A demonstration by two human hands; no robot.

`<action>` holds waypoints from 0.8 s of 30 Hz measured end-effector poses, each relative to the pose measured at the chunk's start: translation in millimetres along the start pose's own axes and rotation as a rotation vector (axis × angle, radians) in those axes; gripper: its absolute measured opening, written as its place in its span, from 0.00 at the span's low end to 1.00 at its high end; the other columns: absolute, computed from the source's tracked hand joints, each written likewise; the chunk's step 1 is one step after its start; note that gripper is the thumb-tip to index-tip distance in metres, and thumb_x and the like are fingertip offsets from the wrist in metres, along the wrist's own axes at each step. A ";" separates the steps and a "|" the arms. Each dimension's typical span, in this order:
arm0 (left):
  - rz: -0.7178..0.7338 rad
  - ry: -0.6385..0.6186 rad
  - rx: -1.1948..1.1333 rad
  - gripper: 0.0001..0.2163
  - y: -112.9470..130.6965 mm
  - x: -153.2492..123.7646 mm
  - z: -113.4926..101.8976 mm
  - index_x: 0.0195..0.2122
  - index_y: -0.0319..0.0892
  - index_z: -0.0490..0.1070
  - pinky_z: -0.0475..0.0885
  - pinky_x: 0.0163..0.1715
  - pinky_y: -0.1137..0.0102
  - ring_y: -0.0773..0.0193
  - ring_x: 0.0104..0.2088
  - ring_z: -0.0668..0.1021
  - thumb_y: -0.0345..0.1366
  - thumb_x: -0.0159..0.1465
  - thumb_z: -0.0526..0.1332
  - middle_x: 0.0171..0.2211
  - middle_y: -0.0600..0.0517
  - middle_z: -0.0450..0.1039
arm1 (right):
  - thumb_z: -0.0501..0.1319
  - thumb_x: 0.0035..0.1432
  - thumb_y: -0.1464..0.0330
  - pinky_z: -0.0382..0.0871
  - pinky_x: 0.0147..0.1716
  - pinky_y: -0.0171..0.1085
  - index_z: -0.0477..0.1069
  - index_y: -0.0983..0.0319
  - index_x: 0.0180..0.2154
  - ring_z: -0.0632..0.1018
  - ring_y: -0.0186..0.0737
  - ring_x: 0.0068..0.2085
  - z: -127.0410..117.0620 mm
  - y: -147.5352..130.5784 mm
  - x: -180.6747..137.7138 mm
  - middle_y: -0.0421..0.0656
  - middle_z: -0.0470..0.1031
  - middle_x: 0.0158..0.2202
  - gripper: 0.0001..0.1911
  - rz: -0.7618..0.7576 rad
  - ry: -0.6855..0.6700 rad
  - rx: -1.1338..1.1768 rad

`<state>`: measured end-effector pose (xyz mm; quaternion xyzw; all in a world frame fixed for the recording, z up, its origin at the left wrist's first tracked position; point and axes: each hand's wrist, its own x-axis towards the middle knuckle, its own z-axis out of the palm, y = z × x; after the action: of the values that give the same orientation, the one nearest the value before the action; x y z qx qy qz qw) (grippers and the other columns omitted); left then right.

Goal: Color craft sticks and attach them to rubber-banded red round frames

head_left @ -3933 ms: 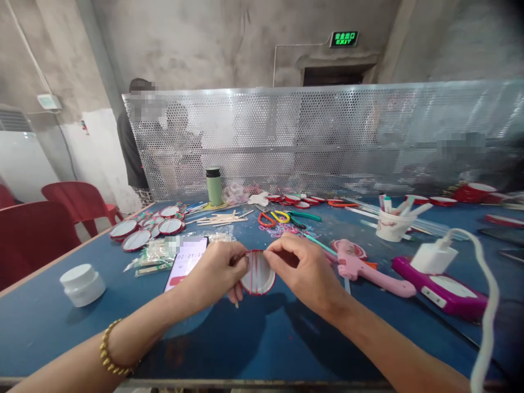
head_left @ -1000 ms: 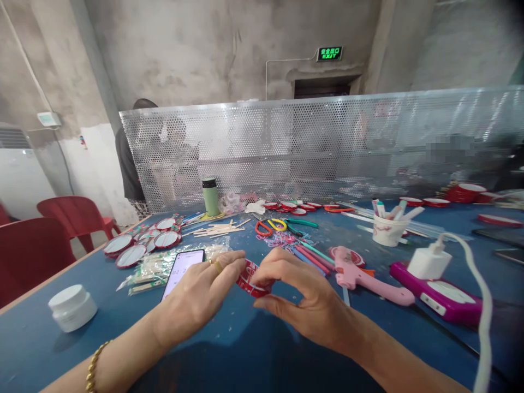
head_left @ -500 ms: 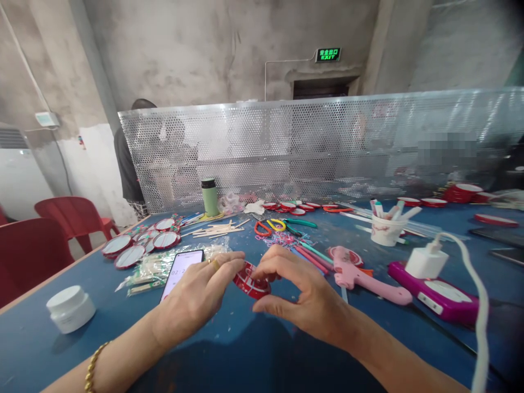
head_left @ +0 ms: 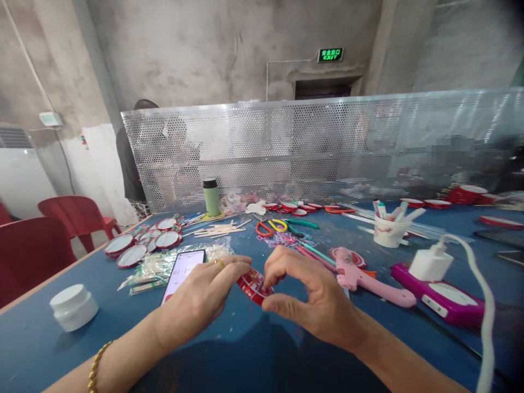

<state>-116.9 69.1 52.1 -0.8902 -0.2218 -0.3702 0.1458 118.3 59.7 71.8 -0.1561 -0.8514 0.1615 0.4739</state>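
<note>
Both my hands hold a small round red disc (head_left: 251, 286) with a white pattern, just above the blue table (head_left: 229, 349). My left hand (head_left: 200, 300) pinches its left edge with the fingers closed; a ring is on one finger and a gold bead bracelet on the wrist. My right hand (head_left: 311, 297) pinches the disc's right edge between thumb and curled fingers. A phone (head_left: 183, 267) with a lit screen lies just left of my left hand.
A pink glue gun (head_left: 364, 281), a magenta device (head_left: 438, 297) with a white charger (head_left: 428, 263), a white jar (head_left: 73, 307), finished red-rimmed discs (head_left: 135, 248), wooden sticks (head_left: 216, 228), scissors (head_left: 274, 225), a paper cup of pens (head_left: 387, 229) and a green flask (head_left: 212, 197). A perforated metal screen (head_left: 327, 147) stands behind, with a person (head_left: 131, 153) past it.
The disc, held upright showing its white inner side 3.9 s ago, now lies tilted with its red patterned side up. In the last second my fingers shifted slightly around its rim.
</note>
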 end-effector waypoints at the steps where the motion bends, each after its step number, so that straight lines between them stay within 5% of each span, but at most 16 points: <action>1: 0.005 -0.039 -0.021 0.12 0.6 0.8 -0.1 0.53 0.40 0.65 0.77 0.49 0.70 0.61 0.50 0.80 0.24 0.71 0.51 0.51 0.43 0.77 | 0.64 0.65 0.64 0.71 0.39 0.38 0.73 0.61 0.38 0.74 0.37 0.37 -0.6 -0.2 0.5 0.42 0.74 0.35 0.06 -0.020 0.012 -0.004; 8: -0.080 -0.185 -0.064 0.10 9.4 5.3 -2.9 0.55 0.41 0.59 0.76 0.32 0.71 0.62 0.33 0.81 0.29 0.74 0.48 0.36 0.49 0.78 | 0.63 0.64 0.76 0.73 0.40 0.33 0.79 0.65 0.41 0.78 0.35 0.38 -0.1 2.8 1.5 0.45 0.78 0.36 0.05 -0.078 -0.049 -0.032; 24: -0.082 -0.220 -0.213 0.11 14.7 9.7 -5.4 0.55 0.42 0.57 0.74 0.33 0.73 0.64 0.35 0.80 0.27 0.73 0.48 0.40 0.49 0.78 | 0.62 0.65 0.77 0.71 0.36 0.32 0.77 0.68 0.38 0.75 0.33 0.35 7.7 5.7 0.3 0.43 0.73 0.33 0.05 -0.092 -0.073 0.067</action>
<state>-106.6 56.9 61.4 -0.9260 -0.2322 -0.2973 0.0103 112.1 64.0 65.8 -0.0951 -0.8685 0.1736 0.4545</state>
